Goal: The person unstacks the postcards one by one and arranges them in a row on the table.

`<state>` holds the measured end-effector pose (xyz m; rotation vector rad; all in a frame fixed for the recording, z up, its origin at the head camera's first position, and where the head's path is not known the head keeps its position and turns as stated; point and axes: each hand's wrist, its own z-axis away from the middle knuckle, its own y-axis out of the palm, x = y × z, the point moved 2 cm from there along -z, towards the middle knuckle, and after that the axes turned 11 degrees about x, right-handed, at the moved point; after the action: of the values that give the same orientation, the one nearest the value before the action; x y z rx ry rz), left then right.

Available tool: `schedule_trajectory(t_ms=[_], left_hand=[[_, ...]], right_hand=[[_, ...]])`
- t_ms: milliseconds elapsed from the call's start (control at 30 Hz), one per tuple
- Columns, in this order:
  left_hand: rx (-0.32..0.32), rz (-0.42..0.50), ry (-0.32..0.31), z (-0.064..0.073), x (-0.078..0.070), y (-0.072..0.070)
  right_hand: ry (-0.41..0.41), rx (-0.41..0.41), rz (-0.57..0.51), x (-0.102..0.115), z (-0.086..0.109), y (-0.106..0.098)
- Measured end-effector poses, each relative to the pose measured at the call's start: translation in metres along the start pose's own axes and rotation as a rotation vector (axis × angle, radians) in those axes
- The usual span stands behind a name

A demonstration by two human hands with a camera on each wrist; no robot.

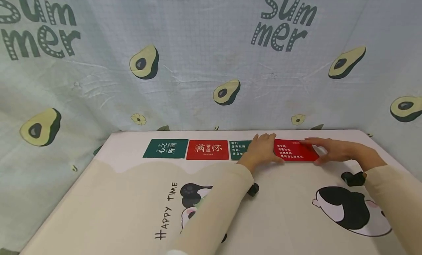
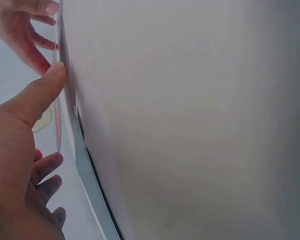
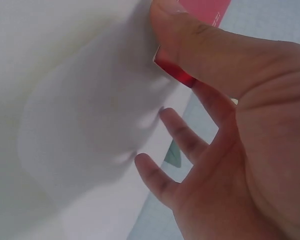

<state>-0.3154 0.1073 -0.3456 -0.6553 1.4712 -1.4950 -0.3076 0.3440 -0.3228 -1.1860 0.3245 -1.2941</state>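
A red card (image 1: 290, 151) with white lettering lies at the right end of a row along the table's far edge. My left hand (image 1: 261, 151) holds its left end, thumb at the near edge and fingers at the far edge. The right hand (image 1: 344, 151) pinches the other end; in the right wrist view the red card's corner (image 3: 172, 71) curves between thumb and forefinger, with the other fingers spread. Left of it, a green card (image 1: 238, 149) is partly hidden behind the left hand. A red card with large white characters (image 1: 207, 150) and another green card (image 1: 166, 148) continue the row.
The table (image 1: 132, 196) has a pale cover with printed cartoon figures and lettering. Behind its far edge hangs a curtain (image 1: 184, 90) printed with avocados. Two black objects, beside the left forearm (image 1: 253, 189) and right wrist (image 1: 352, 178), may be printed or real; I cannot tell.
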Motion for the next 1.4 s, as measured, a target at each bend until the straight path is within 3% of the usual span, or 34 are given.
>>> schedule_trajectory(t_ms=[367, 733, 1400], left_hand=[[0.038, -0.063, -0.005, -0.004, 0.000, 0.001], [0.073, -0.045, -0.020, -0.006, 0.004, 0.002], [0.098, -0.042, -0.041, -0.005, 0.004, 0.003]], right_hand=[[-0.009, 0.001, 0.035, -0.005, -0.005, -0.001], [0.062, 0.040, 0.031, -0.005, -0.010, -0.008], [0.058, 0.042, 0.013, -0.002, -0.008, -0.006]])
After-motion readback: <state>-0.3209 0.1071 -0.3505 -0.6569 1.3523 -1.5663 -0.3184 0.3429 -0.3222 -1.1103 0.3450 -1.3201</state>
